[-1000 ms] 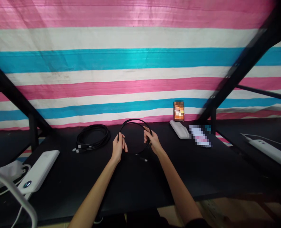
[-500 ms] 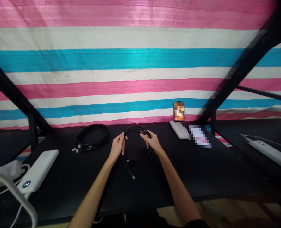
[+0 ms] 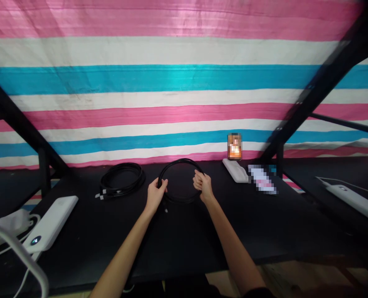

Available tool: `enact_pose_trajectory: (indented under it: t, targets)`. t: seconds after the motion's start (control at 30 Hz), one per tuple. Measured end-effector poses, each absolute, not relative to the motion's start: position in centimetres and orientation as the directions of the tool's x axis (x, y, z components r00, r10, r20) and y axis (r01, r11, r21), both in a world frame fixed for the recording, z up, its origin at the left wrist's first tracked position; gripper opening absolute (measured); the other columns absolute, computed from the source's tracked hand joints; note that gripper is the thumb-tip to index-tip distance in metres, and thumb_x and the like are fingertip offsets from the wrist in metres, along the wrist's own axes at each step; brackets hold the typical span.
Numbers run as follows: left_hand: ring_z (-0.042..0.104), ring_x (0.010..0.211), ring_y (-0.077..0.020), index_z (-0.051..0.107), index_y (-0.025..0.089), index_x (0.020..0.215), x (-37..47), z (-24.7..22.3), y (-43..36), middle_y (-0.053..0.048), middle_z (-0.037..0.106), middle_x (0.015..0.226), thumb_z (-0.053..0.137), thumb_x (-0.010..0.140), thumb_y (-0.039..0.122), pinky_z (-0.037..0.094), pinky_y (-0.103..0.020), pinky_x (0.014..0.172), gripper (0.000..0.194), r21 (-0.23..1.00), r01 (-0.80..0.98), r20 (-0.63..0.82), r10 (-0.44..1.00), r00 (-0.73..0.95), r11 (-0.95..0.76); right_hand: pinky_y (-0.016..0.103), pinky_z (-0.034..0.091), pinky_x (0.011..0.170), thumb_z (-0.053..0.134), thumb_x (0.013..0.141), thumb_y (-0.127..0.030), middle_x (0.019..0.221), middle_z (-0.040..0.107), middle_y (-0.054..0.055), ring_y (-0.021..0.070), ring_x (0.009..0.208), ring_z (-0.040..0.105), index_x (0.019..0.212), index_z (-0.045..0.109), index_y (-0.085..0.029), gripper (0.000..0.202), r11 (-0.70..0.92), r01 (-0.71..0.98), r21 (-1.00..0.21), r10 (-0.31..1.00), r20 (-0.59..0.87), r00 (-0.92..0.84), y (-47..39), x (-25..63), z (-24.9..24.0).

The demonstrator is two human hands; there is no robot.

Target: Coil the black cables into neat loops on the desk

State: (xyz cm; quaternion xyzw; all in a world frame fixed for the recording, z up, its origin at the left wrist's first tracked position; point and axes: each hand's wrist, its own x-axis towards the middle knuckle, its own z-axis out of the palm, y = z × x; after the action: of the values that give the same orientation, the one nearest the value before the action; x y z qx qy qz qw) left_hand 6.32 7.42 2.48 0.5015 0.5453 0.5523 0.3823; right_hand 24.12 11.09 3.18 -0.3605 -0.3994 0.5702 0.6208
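Note:
A black cable [image 3: 182, 160] forms a round coil between my two hands, above the middle of the black table. My left hand [image 3: 156, 192] is closed on the coil's left side, thumb on top. On the opposite side, my right hand [image 3: 203, 185] has its fingers curled round the coil's right edge. One light-tipped cable end pokes out below my left hand. To the left lies a second coiled black cable [image 3: 123, 164], with several pale connectors at its near left edge.
A white power bank [image 3: 55, 219] and a white adapter [image 3: 13, 225] with cords sit at left. At the back right are a white stand [image 3: 235, 170] and a blurred small card or screen [image 3: 234, 147]. Another white power bank [image 3: 358, 200] lies far right. Black slanted frame bars flank the table [image 3: 177, 248].
The cable between my hands has gone from a loose arc with dangling ends to a fuller round loop. My right hand has shifted slightly right and closed more tightly.

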Motion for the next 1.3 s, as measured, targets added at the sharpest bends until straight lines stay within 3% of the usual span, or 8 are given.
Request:
enact_pose_trajectory:
  t: [0.17,0.4,0.63,0.8,0.93,1.03,1.17,1.3]
  targets:
    - [0.055,0.070,-0.0161,0.056,0.018,0.062,6.1,1.2,7.9,0.000,0.057,0.067,0.066,0.064,0.033,0.041,-0.025,0.064,0.018,0.994,0.106,0.026,0.956,-0.293,0.006,0.018,0.007,0.032,0.067,0.068,-0.038,0.039,0.017,-0.011,0.0012,0.032,0.014,0.044,0.022,-0.020,0.054,0.236,-0.427,-0.873,0.972,0.200,0.127,10.5,23.8,3.5]
    - [0.061,0.069,-0.0165,0.054,0.018,0.078,7.1,0.4,7.7,-0.003,0.060,0.075,0.063,0.068,0.037,0.045,-0.026,0.062,0.024,0.993,-0.069,-0.114,0.961,-0.253,0.099,0.020,0.008,0.034,0.066,0.071,-0.036,0.040,0.018,-0.010,0.0019,0.034,0.016,0.044,0.024,-0.020,0.053,0.368,-0.414,-0.833,0.930,0.324,0.175,9.1,22.5,3.5]
    - [0.065,0.071,-0.0175,0.054,0.014,0.084,7.2,1.9,7.3,-0.009,0.066,0.081,0.066,0.068,0.039,0.048,-0.026,0.064,0.032,0.843,-0.445,-0.313,0.948,0.052,0.302,0.020,0.011,0.033,0.061,0.076,-0.038,0.040,0.018,-0.009,0.0031,0.033,0.018,0.044,0.024,-0.021,0.052,0.426,-0.439,-0.791,0.904,0.397,0.160,8.3,21.8,4.0]
    - [0.066,0.065,-0.0183,0.051,0.016,0.079,6.5,3.4,7.3,-0.003,0.064,0.062,0.058,0.072,0.052,0.046,-0.024,0.056,0.038,0.901,-0.409,-0.166,0.986,-0.016,0.144,0.019,0.016,0.029,0.058,0.077,-0.041,0.040,0.019,-0.009,0.0035,0.031,0.021,0.046,0.024,-0.021,0.050,0.253,-0.417,-0.873,0.967,0.239,0.087,8.6,21.7,4.3]
    - [0.058,0.040,-0.0150,0.043,0.019,0.069,5.5,3.8,7.4,0.009,0.039,0.039,0.052,0.072,0.061,0.037,-0.020,0.041,0.044,0.941,-0.328,-0.105,0.993,-0.048,0.083,0.018,0.029,0.030,0.061,0.072,-0.044,0.042,0.030,-0.008,0.0042,0.031,0.030,0.052,0.035,-0.020,0.041,0.114,-0.333,-0.936,0.993,0.116,0.014,9.4,21.9,3.9]
    - [0.046,0.027,-0.0098,0.039,0.019,0.066,4.8,3.6,7.5,0.013,0.027,0.036,0.053,0.073,0.059,0.028,-0.017,0.034,0.042,0.964,-0.251,-0.087,0.996,-0.001,0.084,0.017,0.033,0.029,0.063,0.070,-0.043,0.051,0.044,-0.008,0.0044,0.031,0.035,0.078,0.053,-0.019,0.028,0.130,-0.190,-0.973,0.991,0.129,0.019,9.7,22.2,3.7]
    - [0.035,0.022,-0.0062,0.038,0.020,0.063,4.3,3.3,7.5,0.012,0.027,0.038,0.057,0.071,0.054,0.022,-0.018,0.028,0.041,0.982,-0.097,-0.155,0.987,0.048,0.159,0.017,0.033,0.026,0.063,0.070,-0.043,0.068,0.060,-0.002,0.0050,0.033,0.039,0.117,0.050,-0.023,0.053,0.165,0.060,-0.984,0.986,0.165,-0.007,9.4,22.4,3.7]
    - [0.034,0.025,-0.0040,0.044,0.018,0.067,4.1,3.3,7.3,0.011,0.032,0.043,0.064,0.070,0.045,0.022,-0.018,0.030,0.034,0.986,-0.010,-0.165,0.979,0.120,0.168,0.017,0.029,0.025,0.052,0.077,-0.049,0.053,0.055,-0.002,0.0063,0.031,0.039,0.088,0.066,-0.017,0.036,0.206,0.262,-0.943,0.978,0.187,-0.098,9.2,22.6,3.4]
